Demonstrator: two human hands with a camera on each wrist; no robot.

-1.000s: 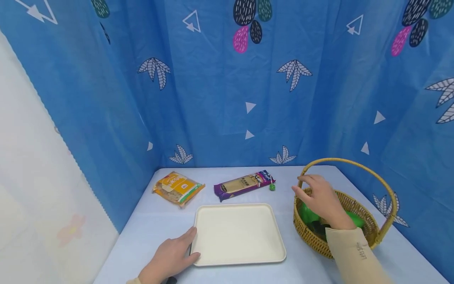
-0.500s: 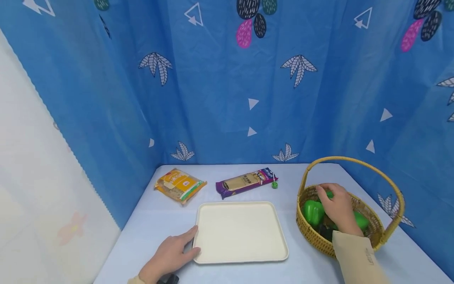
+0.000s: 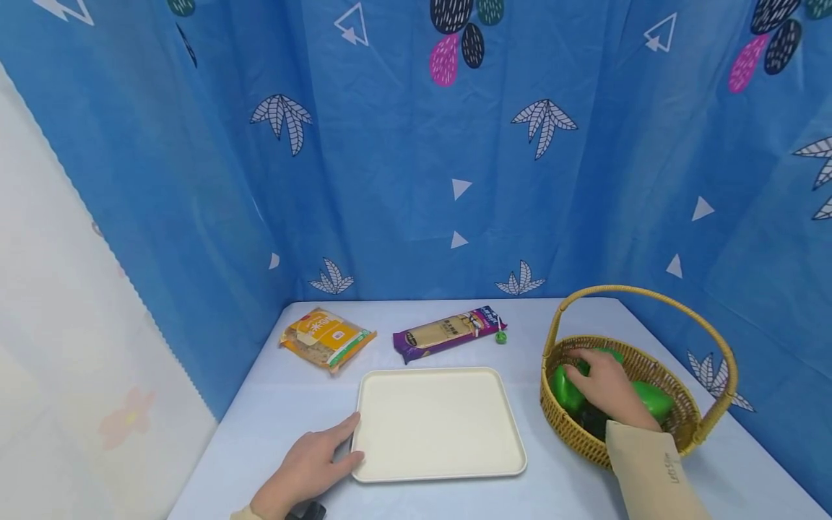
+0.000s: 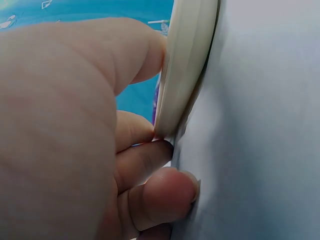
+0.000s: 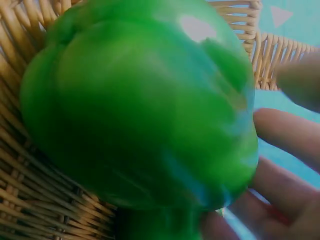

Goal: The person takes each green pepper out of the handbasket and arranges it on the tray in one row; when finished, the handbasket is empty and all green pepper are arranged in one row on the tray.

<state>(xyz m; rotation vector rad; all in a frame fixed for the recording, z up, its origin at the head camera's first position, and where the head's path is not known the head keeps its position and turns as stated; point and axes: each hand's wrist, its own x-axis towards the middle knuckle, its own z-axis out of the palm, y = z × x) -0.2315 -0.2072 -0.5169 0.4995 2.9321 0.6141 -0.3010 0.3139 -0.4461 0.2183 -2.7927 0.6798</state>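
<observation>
My right hand is down inside the wicker basket, with its fingers curled over a green pepper at the basket's left side. In the right wrist view this green pepper fills the frame against the basket wall, and my fingers wrap its right side. A second green pepper lies further right. My left hand rests on the table against the front-left corner of the cream tray. Close up, the thumb presses the tray rim.
A yellow snack packet, a purple biscuit packet and a small green ball lie behind the tray. Something dark sits low in the basket. The tall basket handle arches over my right hand. Blue curtains close off the table's back and sides.
My right hand dropped from the basket's left rim into the basket and closed over the green pepper. My left hand stayed at the tray corner.
</observation>
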